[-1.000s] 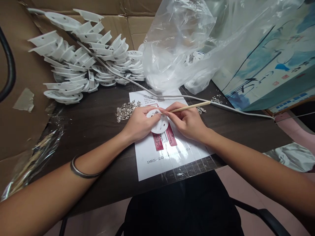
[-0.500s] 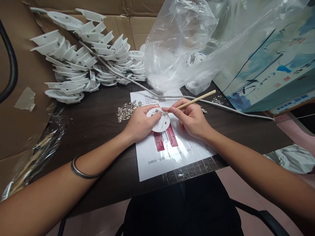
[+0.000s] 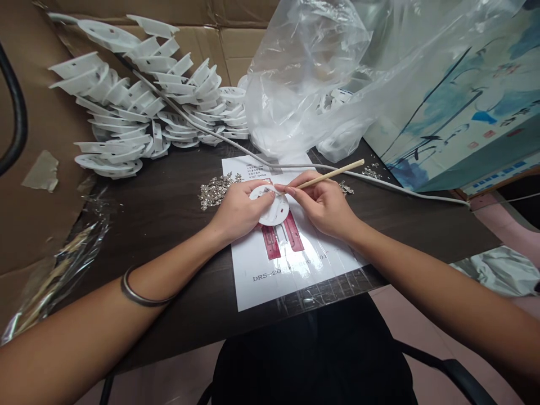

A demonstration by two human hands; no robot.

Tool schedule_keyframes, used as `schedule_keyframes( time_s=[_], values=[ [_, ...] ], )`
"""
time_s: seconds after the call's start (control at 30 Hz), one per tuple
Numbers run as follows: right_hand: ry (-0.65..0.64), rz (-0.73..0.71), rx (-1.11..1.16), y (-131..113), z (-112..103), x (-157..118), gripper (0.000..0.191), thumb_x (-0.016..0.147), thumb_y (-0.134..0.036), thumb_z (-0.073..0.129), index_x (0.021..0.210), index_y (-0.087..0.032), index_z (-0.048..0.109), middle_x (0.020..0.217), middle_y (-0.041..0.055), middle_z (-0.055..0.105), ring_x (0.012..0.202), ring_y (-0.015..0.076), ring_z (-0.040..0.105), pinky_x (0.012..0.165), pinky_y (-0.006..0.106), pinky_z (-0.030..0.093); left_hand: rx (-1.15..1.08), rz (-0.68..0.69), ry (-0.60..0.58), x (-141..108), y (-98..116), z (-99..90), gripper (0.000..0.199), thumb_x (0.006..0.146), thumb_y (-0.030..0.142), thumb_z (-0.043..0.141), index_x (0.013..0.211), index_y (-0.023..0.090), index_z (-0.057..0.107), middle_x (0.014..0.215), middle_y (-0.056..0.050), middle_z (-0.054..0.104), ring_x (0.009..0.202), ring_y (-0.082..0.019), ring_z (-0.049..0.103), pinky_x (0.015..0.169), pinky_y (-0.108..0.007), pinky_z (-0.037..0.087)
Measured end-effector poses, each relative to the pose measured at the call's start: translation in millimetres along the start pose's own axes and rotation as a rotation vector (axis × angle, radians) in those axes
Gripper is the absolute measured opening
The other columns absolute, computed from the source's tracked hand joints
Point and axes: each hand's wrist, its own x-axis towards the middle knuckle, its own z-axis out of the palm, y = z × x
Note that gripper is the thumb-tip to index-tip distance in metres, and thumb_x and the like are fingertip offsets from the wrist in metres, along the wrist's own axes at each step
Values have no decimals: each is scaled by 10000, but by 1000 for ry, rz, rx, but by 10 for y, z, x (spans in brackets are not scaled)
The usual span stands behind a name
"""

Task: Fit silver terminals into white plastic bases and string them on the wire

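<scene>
My left hand (image 3: 241, 209) grips a round white plastic base (image 3: 276, 212) by its left side, thumb pressed on its upper face. My right hand (image 3: 327, 201) pinches a thin wooden chopstick (image 3: 331, 173), whose far end sticks out up and to the right. The fingertips of the right hand meet the base at its upper right edge; what lies under them is hidden. Beneath both hands lies a printed sheet (image 3: 248, 287) with a red-and-white picture. A pile of small metal pieces (image 3: 215, 191) sits just left of the sheet, beside my left hand.
Stacked white plastic parts (image 3: 122, 124) fill the back left. A clear plastic bag (image 3: 304, 84) stands at the back, and a grey cable (image 3: 236, 147) crosses the dark table (image 3: 169, 315). More small metal pieces (image 3: 371, 170) lie at right, near a painted box (image 3: 464, 107).
The chopstick's far end has dropped slightly and shifted left, as the right hand's fingers shifted a little against the base. The left hand keeps its hold on the base.
</scene>
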Motion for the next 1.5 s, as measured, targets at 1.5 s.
schedule_keyframes(
  time_s=[1.5],
  values=[
    [-228,137,220,70,-28,88,314,868,-435,597,687,-188,529,552,-54,435,521,86,372,504,272,283,-199,4,-10,-36,4,-27,206,762,343,644,847,167,709,806,-34,696,727,-165,620,666,-270,489]
  ],
)
